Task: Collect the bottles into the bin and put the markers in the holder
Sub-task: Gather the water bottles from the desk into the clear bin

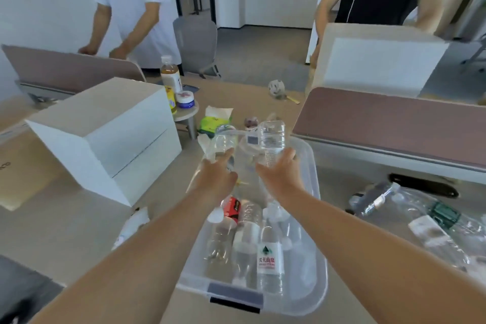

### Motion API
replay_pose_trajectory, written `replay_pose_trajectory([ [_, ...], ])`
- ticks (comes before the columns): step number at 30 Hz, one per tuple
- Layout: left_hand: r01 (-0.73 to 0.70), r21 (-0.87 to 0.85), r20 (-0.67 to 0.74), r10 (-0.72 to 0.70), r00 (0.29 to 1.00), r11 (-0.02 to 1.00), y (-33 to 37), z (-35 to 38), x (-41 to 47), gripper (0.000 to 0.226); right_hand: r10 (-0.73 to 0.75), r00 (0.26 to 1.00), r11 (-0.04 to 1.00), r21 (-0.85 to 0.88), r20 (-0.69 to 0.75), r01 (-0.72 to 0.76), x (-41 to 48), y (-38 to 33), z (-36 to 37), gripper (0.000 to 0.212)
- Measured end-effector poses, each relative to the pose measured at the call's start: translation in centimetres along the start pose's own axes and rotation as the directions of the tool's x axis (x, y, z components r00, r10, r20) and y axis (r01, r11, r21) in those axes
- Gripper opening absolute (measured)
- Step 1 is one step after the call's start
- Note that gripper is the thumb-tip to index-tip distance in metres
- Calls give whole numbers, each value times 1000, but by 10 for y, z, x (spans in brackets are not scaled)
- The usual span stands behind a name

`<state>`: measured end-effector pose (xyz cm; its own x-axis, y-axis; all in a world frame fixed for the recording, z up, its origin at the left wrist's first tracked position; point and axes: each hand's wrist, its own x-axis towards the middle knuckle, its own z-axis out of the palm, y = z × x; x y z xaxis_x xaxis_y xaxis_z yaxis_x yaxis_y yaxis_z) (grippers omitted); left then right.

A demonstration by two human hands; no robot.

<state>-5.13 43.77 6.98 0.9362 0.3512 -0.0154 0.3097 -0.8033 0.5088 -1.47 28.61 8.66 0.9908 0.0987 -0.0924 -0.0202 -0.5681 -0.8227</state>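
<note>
Over the far half of a clear rectangular plastic bin [314, 163], both of the person's bare arms reach forward. Their left hand [218, 176] is wrapped around the lower part of a clear, empty plastic bottle [224, 141], with fingers curled on its far side and the thumb on the near side; the bottle leans away from the hand, toward the far left. Their right hand [280, 171] grips a second clear ribbed plastic bottle with small printed text [271, 139], which stands nearly upright, rising above the fingers. The two hands are close together, side by side, and both bottles are held above the bin's far end rather than resting in it.

Below the wrists and nearer the person, several clear bottles lie on the bin's floor, among them one with a white label bearing a green triangle [271, 258] and one with a red label [232, 208].

Well to the right of the right hand, more clear empty bottles [410, 208] lie in a loose heap on the beige table [79, 223]. To the left of the left hand stands a large white box [105, 134]. Beyond both hands sit a green tissue pack [214, 119] and, further off to the left, an upright amber drink bottle [170, 71]. I cannot make out any markers or a holder.
</note>
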Motion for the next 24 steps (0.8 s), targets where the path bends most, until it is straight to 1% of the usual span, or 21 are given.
replay_pose_trajectory([
  [1,-41,52,23,39,999,998,-11,16,-1,66,27,1000,999,-21,2,-27,0,11,10,49],
  [3,-44,127,150,25,988,991,-29,46,-8,69,89,996,991,-100,26,-86,0,36,24,48],
  [4,-24,136,228,-7,974,990,-36,60,-14,71,121,992,982,-149,47,-113,-1,48,29,53],
  [6,51,71,327,-72,942,996,-43,82,-27,72,154,986,960,-248,70,-132,-2,66,37,64],
  [8,108,5,333,-104,937,994,-41,93,-29,70,167,984,941,-310,67,-138,2,72,45,69],
  [11,75,48,317,-87,944,996,-37,101,-21,69,165,983,907,-404,80,-120,8,76,55,76],
  [13,92,31,346,-97,933,995,-39,105,-18,70,208,974,874,-464,86,-145,13,80,58,80],
  [16,111,29,380,-113,918,993,-42,110,-14,69,283,957,848,-483,66,-218,19,86,60,84],
  [18,112,21,379,-112,919,993,-43,110,-12,67,301,952,834,-501,61,-232,20,87,61,86],
  [20,93,38,338,-101,936,995,-42,110,-12,67,270,961,808,-555,51,-198,19,85,58,85],
  [21,77,69,305,-94,948,995,-40,109,-14,67,228,972,793,-589,52,-155,15,83,54,83],
  [23,56,120,239,-84,967,991,-29,104,-17,65,81,994,777,-629,76,-15,8,76,44,71],
  [24,64,107,216,-86,973,992,-19,98,-17,63,2,996,774,-630,87,54,5,70,36,64],
])
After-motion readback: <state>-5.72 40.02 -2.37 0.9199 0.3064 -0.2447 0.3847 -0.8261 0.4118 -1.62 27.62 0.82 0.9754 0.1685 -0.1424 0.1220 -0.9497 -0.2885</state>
